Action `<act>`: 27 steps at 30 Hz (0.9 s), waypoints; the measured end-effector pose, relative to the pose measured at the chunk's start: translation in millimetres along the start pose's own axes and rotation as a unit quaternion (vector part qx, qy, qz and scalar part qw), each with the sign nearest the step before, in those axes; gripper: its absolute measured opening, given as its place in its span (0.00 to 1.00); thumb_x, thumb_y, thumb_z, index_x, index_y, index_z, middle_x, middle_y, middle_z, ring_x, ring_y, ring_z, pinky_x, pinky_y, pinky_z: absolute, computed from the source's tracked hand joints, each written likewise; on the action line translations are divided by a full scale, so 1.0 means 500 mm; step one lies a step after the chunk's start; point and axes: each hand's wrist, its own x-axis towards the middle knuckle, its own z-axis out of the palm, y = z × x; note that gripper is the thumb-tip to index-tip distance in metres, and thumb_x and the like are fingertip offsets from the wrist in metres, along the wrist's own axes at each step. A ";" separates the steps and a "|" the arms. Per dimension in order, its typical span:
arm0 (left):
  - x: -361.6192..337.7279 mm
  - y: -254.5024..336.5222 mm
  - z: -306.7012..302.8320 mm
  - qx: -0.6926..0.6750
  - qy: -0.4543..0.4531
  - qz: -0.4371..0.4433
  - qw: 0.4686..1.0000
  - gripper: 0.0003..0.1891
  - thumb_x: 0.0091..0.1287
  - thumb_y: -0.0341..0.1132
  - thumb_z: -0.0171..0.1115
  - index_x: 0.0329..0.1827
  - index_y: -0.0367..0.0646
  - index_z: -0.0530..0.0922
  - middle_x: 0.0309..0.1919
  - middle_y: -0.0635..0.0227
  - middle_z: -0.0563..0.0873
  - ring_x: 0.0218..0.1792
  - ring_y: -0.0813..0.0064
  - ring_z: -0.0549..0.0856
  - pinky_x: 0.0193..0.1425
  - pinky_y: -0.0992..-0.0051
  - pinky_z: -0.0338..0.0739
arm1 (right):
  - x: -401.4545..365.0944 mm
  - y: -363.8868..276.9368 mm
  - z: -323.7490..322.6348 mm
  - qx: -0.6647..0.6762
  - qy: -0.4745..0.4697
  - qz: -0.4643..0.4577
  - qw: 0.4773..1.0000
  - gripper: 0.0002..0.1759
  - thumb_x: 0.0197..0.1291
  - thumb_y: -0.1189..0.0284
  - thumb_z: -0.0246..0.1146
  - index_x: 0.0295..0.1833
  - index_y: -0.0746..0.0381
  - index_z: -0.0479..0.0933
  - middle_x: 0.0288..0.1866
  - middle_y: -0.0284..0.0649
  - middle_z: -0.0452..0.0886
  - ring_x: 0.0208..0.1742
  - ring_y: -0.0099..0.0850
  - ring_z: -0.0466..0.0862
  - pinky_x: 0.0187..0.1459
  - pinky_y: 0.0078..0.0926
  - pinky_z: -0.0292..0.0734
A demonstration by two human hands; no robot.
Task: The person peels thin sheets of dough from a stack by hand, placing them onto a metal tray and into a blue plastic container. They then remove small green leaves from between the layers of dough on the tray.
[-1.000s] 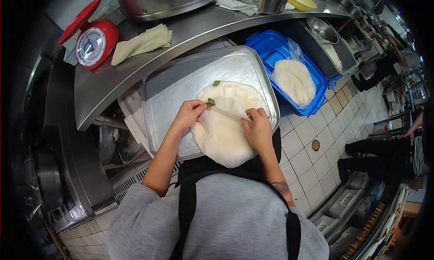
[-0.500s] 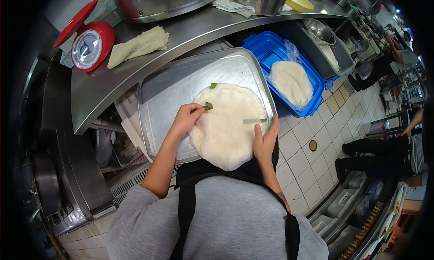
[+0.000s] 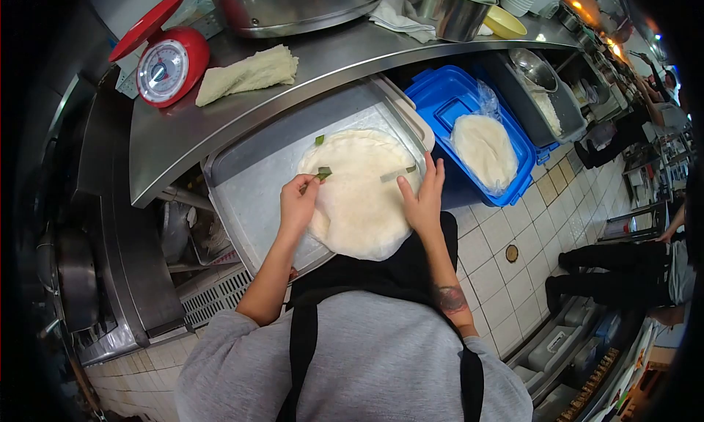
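1 tray holds a pale disc, 1 grey bin a bowl.

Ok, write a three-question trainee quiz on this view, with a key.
1. What is the left hand pinching between its fingers?
2. True or false: the folded cream cloth lies on the steel counter, beside the red scale.
3. Fill in: the hand nearer the blue tub is the ____ hand.

Key:
1. A green strip.
2. True.
3. Right; the right hand has its thumb spread from its fingers.
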 end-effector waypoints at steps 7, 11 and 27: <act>-0.096 0.188 0.025 0.061 -0.347 0.294 0.888 0.01 0.61 0.23 0.62 0.32 0.38 0.81 0.30 0.67 0.80 0.33 0.74 0.80 0.49 0.73 0.74 | 0.006 -0.119 -0.083 0.002 -0.034 -0.168 0.985 0.49 0.42 0.68 0.76 0.71 0.60 0.61 0.75 0.53 0.55 0.77 0.53 0.54 0.73 0.44 0.53; -0.122 0.276 0.041 0.041 -0.575 0.316 0.754 0.02 0.56 0.25 0.65 0.30 0.39 0.85 0.24 0.69 0.82 0.33 0.69 0.80 0.49 0.65 0.71 | 0.020 -0.166 -0.144 0.116 -0.194 -0.268 0.937 0.38 0.40 0.73 0.74 0.63 0.62 0.72 0.62 0.49 0.75 0.67 0.43 0.71 0.66 0.38 0.66; 0.176 0.127 -0.012 0.025 -0.163 0.021 0.986 0.07 0.69 0.31 0.58 0.42 0.35 0.79 0.31 0.66 0.81 0.29 0.78 0.81 0.41 0.76 0.80 | -0.070 -0.002 -0.372 0.507 0.015 0.189 0.841 0.22 0.62 0.71 0.64 0.60 0.66 0.72 0.49 0.35 0.81 0.46 0.23 0.81 0.51 0.22 0.76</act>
